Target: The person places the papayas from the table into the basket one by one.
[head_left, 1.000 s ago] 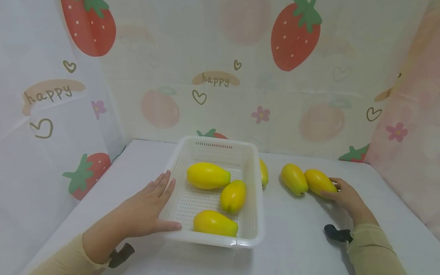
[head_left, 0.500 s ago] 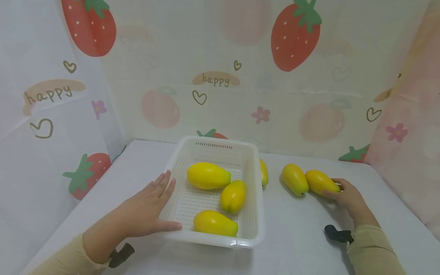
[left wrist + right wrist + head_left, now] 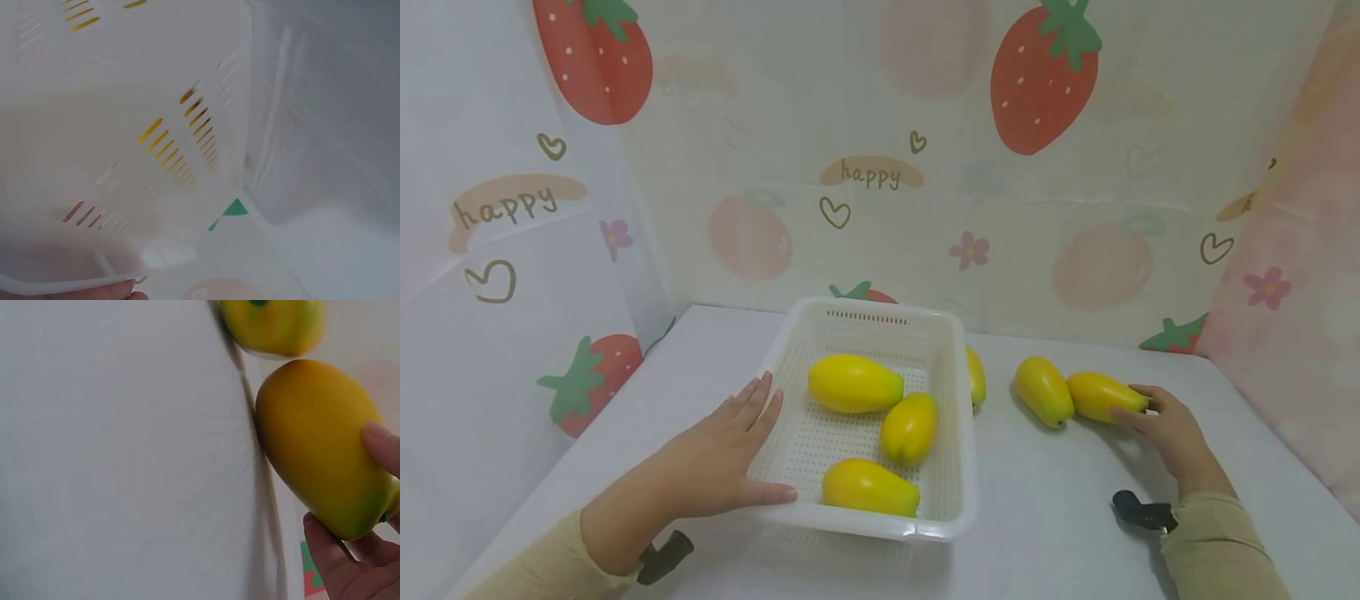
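A white plastic basket (image 3: pixel 958 492) with slotted walls stands mid-table and holds a yellow papaya (image 3: pixel 855 383) at its far side, another papaya (image 3: pixel 909 428) at the right and a third papaya (image 3: pixel 870 487) along the near wall. My left hand (image 3: pixel 718 458) rests on the basket's left rim, fingers straight and spread. In the left wrist view its fingertips (image 3: pixel 112 291) show under the rim. At the right, my right hand (image 3: pixel 1172 429) pinches the green-tipped end of a yellow papaya (image 3: pixel 319 444) between thumb and fingers. That papaya lies close beside another papaya (image 3: pixel 1043 392).
One more papaya (image 3: pixel 976 377) is partly hidden behind the basket's right wall. White cloth covers the table (image 3: pixel 1037 517). Printed curtains with strawberries (image 3: pixel 1047 79) stand around the back and sides.
My right hand has shifted slightly right, and the papaya in it has turned so its green end points more to the right. My left hand and the basket have stayed still.
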`<move>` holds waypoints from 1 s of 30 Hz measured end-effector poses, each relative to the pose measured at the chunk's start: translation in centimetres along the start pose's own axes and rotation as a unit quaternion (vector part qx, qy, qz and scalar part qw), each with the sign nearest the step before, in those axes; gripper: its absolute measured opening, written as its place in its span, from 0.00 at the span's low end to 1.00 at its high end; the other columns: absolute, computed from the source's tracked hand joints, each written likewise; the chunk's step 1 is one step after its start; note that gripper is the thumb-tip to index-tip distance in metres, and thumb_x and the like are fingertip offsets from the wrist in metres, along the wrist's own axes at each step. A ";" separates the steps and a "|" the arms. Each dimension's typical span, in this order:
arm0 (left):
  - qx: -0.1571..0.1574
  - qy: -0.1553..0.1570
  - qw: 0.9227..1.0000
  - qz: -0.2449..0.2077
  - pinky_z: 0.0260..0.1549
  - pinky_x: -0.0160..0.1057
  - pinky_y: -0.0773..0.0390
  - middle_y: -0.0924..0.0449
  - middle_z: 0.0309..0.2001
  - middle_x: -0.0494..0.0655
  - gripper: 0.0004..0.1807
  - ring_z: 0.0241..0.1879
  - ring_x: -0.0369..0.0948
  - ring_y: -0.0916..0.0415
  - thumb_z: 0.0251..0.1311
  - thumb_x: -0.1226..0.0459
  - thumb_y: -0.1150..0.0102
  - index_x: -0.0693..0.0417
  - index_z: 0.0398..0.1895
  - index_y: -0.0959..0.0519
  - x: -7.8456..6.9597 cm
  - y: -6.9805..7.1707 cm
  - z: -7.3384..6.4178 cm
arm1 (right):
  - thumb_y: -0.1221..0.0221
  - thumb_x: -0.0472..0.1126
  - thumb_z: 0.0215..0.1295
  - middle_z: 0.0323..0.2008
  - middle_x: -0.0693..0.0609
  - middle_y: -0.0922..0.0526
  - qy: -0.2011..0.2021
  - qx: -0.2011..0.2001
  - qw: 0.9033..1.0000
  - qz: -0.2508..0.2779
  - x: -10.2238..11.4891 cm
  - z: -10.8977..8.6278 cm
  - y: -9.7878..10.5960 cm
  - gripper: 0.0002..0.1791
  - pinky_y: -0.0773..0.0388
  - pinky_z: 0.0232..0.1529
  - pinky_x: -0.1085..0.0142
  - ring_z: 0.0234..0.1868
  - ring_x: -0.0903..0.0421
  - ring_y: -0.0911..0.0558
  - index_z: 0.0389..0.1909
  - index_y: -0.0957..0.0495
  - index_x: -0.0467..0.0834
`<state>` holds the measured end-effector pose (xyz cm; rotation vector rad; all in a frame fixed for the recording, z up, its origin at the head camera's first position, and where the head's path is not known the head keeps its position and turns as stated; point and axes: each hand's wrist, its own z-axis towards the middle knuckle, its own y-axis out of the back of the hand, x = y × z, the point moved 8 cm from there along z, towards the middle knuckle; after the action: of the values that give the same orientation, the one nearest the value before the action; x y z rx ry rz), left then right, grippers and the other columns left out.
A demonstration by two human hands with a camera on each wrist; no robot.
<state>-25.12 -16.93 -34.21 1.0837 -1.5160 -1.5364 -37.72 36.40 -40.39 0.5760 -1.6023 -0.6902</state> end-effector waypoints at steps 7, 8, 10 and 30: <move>-0.004 -0.004 1.000 0.002 0.65 0.53 0.53 0.67 0.72 0.56 0.61 0.70 0.51 0.66 0.42 0.26 0.56 0.58 0.71 0.57 -0.1 0.1 0.0 | 0.42 0.64 0.53 0.65 0.29 0.49 -0.003 -0.019 1.000 0.018 0.1 0.0 0.3 0.50 0.50 0.58 0.36 0.63 0.29 0.50 0.67 0.47 0.36; -0.004 -0.005 1.000 0.003 0.65 0.53 0.53 0.67 0.72 0.56 0.61 0.70 0.51 0.66 0.42 0.26 0.56 0.58 0.71 0.57 -0.1 0.1 0.0 | 0.42 0.64 0.53 0.65 0.29 0.48 -0.001 -0.020 1.000 0.019 0.1 -0.1 0.4 0.50 0.50 0.58 0.36 0.63 0.29 0.50 0.67 0.47 0.36; -0.003 -0.003 1.000 0.004 0.65 0.53 0.53 0.67 0.72 0.56 0.62 0.70 0.51 0.66 0.41 0.25 0.58 0.57 0.71 0.57 0.0 0.1 0.0 | 0.42 0.64 0.54 0.64 0.28 0.47 0.009 -0.028 0.999 0.019 0.2 -0.1 0.6 0.50 0.47 0.57 0.37 0.62 0.30 0.47 0.67 0.46 0.36; 0.007 0.005 1.000 0.006 0.65 0.54 0.53 0.67 0.72 0.55 0.64 0.71 0.51 0.66 0.38 0.23 0.61 0.56 0.71 0.57 0.2 -0.2 0.1 | 0.43 0.60 0.57 0.61 0.29 0.41 0.080 -0.057 0.995 0.018 5.2 -0.6 3.6 0.45 0.37 0.53 0.38 0.58 0.32 0.37 0.67 0.46 0.36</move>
<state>-25.27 -17.09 -34.48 1.0879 -1.5269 -1.5125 -37.78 35.16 -34.16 0.5040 -1.4122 -0.6869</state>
